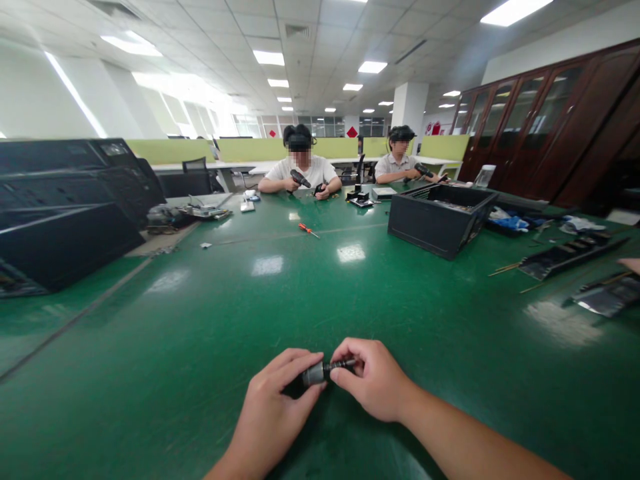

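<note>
Low in the middle of the view, my left hand (277, 397) is wrapped round a short grey and black cylinder that looks like a drill chuck (314, 375). Whatever is behind the chuck is hidden by my palm. A thin dark bit (343, 365) sticks out of the chuck's right end. Its shaft lies between the closed thumb and fingers of my right hand (373, 380). Both hands are close together, just above the green table (225, 320).
Across the table sit two people (300, 167) (399, 160), each with a power drill. An orange screwdriver (308, 230) lies mid-table. A black computer case (440, 220) stands to the right, larger black cases (65, 213) to the left. Metal parts (570, 257) lie at the right edge.
</note>
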A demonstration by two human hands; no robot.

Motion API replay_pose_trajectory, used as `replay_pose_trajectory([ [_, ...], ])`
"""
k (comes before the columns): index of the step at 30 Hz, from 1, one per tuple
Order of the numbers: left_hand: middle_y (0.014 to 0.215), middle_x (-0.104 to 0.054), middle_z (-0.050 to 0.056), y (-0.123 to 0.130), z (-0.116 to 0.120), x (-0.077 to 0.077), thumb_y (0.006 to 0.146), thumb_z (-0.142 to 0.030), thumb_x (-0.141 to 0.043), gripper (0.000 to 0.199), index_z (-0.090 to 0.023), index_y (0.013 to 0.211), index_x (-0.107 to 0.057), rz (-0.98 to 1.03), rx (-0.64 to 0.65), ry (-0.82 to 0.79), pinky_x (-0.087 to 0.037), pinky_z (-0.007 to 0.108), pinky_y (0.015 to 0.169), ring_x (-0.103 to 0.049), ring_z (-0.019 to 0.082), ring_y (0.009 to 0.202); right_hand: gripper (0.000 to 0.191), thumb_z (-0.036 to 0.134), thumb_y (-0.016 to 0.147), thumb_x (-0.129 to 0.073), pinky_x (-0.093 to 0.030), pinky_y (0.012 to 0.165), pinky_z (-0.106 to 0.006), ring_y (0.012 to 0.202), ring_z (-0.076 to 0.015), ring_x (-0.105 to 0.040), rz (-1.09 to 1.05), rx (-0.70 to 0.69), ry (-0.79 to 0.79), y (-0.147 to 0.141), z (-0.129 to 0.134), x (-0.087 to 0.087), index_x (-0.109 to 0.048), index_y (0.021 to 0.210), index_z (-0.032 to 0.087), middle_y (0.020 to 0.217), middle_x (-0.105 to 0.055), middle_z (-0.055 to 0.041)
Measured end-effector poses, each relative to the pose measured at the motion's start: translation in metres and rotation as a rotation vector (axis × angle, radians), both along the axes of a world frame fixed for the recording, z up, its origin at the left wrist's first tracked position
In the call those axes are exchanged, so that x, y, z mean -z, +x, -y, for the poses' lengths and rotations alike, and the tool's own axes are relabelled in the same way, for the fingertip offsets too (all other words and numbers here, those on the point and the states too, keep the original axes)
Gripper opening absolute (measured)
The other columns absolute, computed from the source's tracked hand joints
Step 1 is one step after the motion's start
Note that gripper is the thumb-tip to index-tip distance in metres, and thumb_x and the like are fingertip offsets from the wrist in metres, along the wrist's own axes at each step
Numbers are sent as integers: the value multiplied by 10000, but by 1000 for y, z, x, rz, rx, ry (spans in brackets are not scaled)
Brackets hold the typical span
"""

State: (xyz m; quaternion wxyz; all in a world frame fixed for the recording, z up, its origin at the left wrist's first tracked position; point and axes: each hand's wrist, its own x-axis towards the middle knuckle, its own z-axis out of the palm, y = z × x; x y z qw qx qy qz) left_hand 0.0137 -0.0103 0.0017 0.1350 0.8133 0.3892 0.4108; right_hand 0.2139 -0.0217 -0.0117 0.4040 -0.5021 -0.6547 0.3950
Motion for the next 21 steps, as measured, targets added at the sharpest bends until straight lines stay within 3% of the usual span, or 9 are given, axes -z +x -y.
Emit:
replay_pose_trajectory([
  [21,963,-733,-5,1,0,0,811,-185,-702,265,-297,1046,-752,5,-4,-22,-587,222,777,-715,150,849,78,240,810,-658,-304,497,-216,532,-104,-433,-2,2,-23,0,1,-3,-681,867,191,623,-541,42],
])
